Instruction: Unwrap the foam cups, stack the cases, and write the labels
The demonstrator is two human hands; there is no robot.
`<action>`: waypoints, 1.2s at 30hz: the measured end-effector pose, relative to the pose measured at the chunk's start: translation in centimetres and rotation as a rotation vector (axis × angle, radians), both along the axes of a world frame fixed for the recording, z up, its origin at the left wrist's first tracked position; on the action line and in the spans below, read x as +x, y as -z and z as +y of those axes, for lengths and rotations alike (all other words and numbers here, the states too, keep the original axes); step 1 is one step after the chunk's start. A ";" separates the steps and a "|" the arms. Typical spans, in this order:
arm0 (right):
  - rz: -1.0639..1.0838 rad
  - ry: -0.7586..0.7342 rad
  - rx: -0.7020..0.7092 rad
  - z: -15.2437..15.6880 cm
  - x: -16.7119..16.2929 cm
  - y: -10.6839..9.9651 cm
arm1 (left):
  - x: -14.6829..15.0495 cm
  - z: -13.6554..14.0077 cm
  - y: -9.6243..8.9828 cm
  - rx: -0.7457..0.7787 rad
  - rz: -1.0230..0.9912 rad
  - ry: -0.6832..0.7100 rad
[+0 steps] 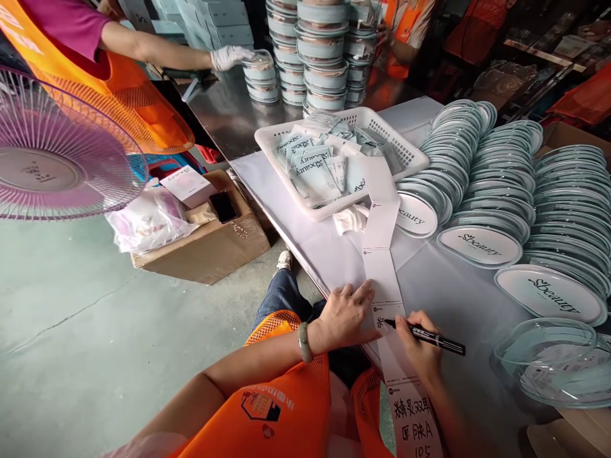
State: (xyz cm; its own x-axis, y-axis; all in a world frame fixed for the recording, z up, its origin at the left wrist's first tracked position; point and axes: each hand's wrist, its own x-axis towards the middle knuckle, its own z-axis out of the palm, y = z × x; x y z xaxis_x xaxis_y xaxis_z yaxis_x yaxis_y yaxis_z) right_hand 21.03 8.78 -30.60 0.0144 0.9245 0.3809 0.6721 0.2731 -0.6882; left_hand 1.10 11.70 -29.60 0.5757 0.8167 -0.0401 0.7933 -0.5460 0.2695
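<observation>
A strip of white paper labels (382,277) runs down the table from the basket towards me, and its lowest label carries handwritten black characters. My right hand (422,346) grips a black marker pen (442,341), whose tip meets a label bearing a few fresh strokes. Lying beside the strip, my left hand (344,318) has its fingers stretched out, fingertips and thumb at the paper's left edge. A jade-coloured bangle (304,342) circles the left wrist.
A white plastic basket (305,207) holds printed sachets. Rows of oval lids (487,247) line the right, with clear plastic covers (548,346) nearer. Stacked round tubs (324,63) stand behind, where a co-worker's gloved hand (230,58) touches one. A fan (42,165) and carton (214,254) are left.
</observation>
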 end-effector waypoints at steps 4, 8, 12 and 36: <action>-0.019 0.012 -0.022 0.1 0.1 0.1 | 0.0 0.0 0.0 -0.005 -0.006 -0.002; -0.017 -0.002 -0.017 0.2 0.3 0.2 | -0.1 0.0 -0.1 -0.011 0.001 -0.002; -0.014 -0.040 -0.045 0.2 0.5 0.4 | -0.1 0.0 -0.2 -0.003 0.002 -0.007; 0.101 0.140 -0.054 -0.2 1.0 0.3 | 0.0 -0.1 -0.3 -0.018 -0.013 -0.020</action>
